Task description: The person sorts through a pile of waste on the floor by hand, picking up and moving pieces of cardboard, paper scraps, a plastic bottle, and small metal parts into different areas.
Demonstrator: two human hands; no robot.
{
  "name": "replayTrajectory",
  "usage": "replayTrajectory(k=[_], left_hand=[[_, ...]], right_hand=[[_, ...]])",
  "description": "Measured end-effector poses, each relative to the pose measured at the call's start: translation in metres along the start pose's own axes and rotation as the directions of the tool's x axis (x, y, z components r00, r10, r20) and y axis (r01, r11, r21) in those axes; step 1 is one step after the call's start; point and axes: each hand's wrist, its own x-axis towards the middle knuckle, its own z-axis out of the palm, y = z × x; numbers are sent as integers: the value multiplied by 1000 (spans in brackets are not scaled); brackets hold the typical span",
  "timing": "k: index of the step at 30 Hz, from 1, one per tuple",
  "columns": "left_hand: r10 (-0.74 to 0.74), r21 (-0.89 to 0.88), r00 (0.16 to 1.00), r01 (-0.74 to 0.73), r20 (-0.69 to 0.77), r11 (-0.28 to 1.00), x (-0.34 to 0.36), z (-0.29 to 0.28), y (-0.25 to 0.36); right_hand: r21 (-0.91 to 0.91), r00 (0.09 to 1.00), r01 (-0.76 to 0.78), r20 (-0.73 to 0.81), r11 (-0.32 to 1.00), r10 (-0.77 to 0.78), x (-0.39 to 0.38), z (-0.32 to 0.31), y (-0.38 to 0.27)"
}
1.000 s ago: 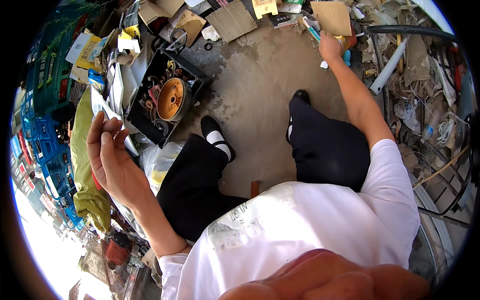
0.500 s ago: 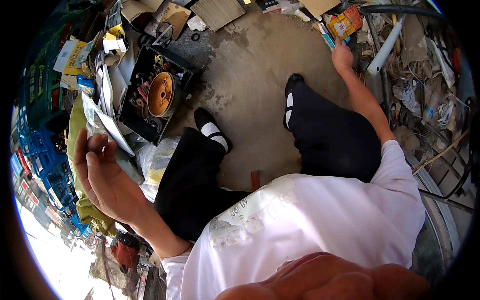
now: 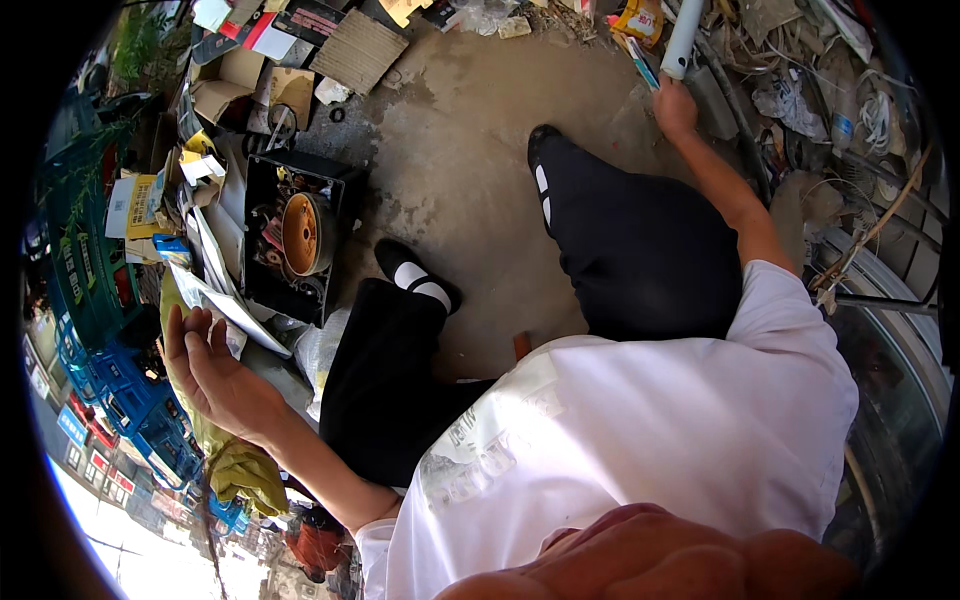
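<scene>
My right hand reaches far out at the upper right, fingers closed around the near end of a thin, flat blue-and-white piece. Its exact kind is too small to make out. Close by the fingertips is the near end of a pale grey tube; whether they touch, I cannot tell. A yellow-orange packet lies just beyond. At the left, my left hand is raised with nothing in it, its fingers loosely bent and apart, above a pile of white sheets and olive cloth.
A black open box with an orange-faced round drum stands left of my feet. Cardboard lies beyond. Mixed scrap, wire and crumpled plastic crowd the right. Blue crates line the left.
My right hand, with the flat piece, has shifted away from the packet toward the tube. My view has turned, and my right knee has swung left. The left hand stays raised and empty.
</scene>
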Motion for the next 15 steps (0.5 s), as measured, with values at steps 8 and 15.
replayTrajectory(k=[8,15], left_hand=[[24,150,999,-18,-41,988,5,18,-2],[55,319,994,-81,90,944,13,38,-30]], right_hand=[[250,882,187,383,950,-274,-174,33,18],[276,826,-539,356,796,436,-212,11,64]])
